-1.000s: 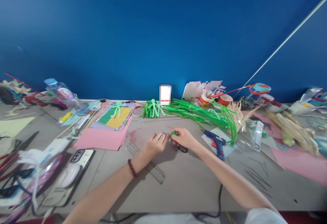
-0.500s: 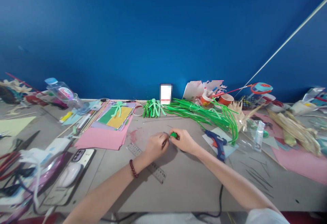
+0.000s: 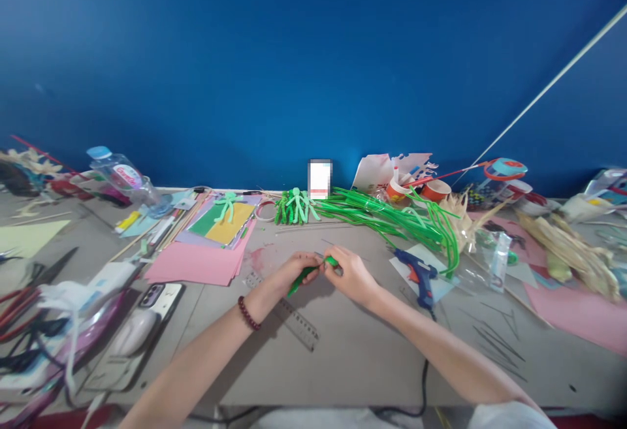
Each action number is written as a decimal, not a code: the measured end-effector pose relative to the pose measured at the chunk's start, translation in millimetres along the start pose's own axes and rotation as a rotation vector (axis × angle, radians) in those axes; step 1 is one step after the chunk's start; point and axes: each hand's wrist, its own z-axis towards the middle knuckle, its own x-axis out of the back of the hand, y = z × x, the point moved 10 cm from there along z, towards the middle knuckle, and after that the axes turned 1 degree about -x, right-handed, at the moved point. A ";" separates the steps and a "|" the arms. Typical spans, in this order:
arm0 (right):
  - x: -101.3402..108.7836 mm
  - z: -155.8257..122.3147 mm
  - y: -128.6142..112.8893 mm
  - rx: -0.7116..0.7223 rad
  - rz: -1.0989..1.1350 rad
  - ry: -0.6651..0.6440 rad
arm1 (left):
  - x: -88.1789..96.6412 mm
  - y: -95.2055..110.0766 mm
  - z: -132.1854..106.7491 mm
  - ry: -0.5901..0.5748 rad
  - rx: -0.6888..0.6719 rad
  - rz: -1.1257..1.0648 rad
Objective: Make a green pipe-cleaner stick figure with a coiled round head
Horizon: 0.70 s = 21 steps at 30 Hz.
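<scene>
Over the middle of the table, my left hand (image 3: pixel 294 272) and my right hand (image 3: pixel 351 273) meet at the fingertips. Both are closed on a green pipe cleaner (image 3: pixel 300 281), which hangs out below my left fingers, while a rounded green part shows at my right fingertips. The fingers hide its middle. A clear ruler (image 3: pixel 301 326) lies under my left wrist. Beyond the hands stand small green pipe-cleaner figures (image 3: pixel 296 207), beside a long bundle of green pipe cleaners (image 3: pixel 392 213).
A blue glue gun (image 3: pixel 418 273) rests on paper at the right, its cable running to the front edge. Pink paper sheets (image 3: pixel 196 262), a phone (image 3: pixel 132 337) and a plastic bottle (image 3: pixel 122 174) are on the left. Loose dark wires (image 3: pixel 499 341) lie at the right.
My left hand has turned and shifted slightly left, so a longer green piece now shows below its fingers. My right hand stays nearly in place.
</scene>
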 end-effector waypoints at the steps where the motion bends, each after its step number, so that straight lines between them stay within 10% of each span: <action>1: 0.4 0.5 1.4 -0.010 0.004 -0.005 | 0.7 0.0 -0.9 -0.010 0.004 0.028; 8: -6.6 2.1 60.3 -0.371 0.178 -0.032 | 15.6 57.6 -28.5 0.401 -0.533 1.004; 21: -38.8 -11.4 79.2 -0.727 0.645 -0.142 | -36.2 45.0 -45.2 0.355 -1.005 1.707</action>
